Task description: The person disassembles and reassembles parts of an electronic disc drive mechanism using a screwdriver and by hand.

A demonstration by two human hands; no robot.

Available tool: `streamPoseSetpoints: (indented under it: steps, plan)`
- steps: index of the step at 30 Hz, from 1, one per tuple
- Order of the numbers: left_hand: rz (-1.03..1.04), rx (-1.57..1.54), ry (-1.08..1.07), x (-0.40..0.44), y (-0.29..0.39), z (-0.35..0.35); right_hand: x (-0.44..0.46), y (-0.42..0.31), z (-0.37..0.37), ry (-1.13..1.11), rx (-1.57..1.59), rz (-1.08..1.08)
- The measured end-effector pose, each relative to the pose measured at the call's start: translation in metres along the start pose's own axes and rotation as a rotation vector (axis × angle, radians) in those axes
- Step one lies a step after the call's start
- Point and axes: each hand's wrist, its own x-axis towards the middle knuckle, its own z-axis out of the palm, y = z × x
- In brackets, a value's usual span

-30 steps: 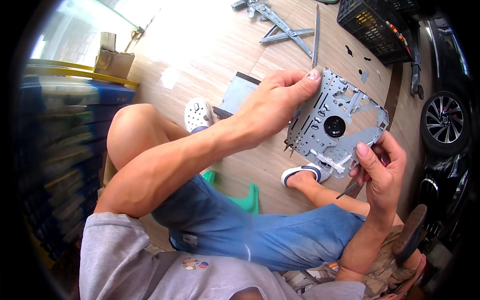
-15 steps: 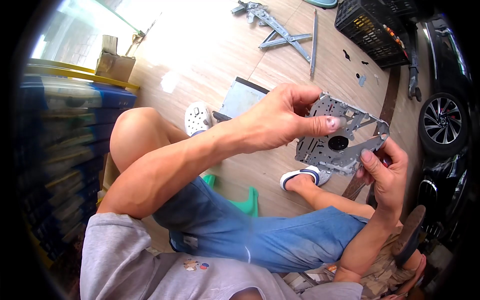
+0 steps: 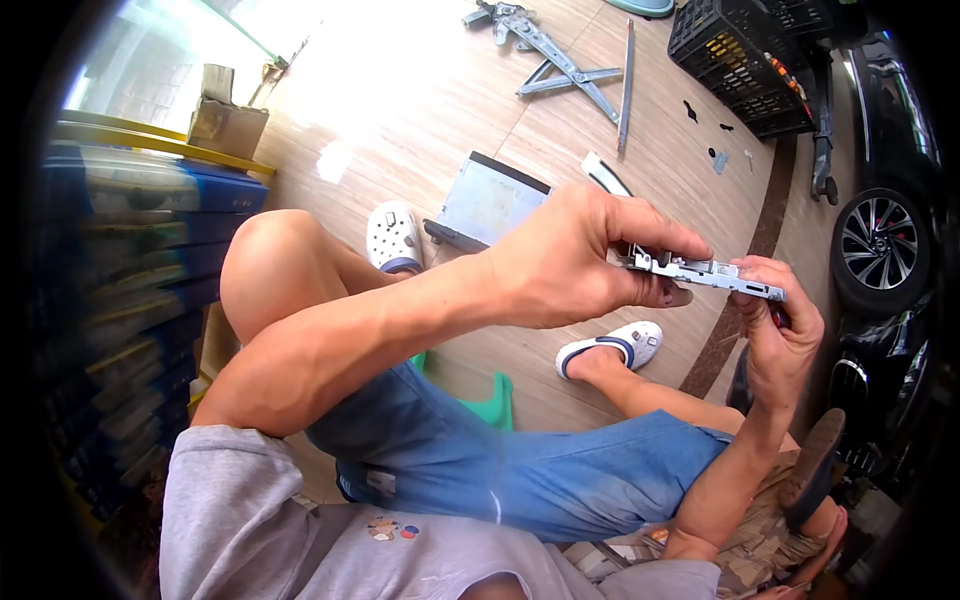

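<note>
Head view | left hand [image 3: 575,258] pinching one end of a thin, slotted silver-grey metal plate [image 3: 715,275] | right hand [image 3: 783,330] gripping its other end | plate edge-on above beige wood-grain floor [image 3: 530,350] | flat silver metal box [image 3: 495,198] lying there

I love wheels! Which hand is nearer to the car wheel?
Right. In the picture, the right hand is below and left of the car wheel; the left hand is farther left.
</note>
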Motion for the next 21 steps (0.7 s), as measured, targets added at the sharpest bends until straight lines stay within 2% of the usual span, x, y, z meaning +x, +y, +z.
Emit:
streamPoseSetpoints:
  steps: [11,21]
  plan:
    - [0.46,0.423,0.207,-0.004,-0.003,0.005,0.007,-0.006,0.012,0.15,-0.284,-0.371]
    - [0.593,0.492,0.235,-0.002,0.002,0.002,0.004,-0.009,0.012,0.295,-0.6,-0.687]
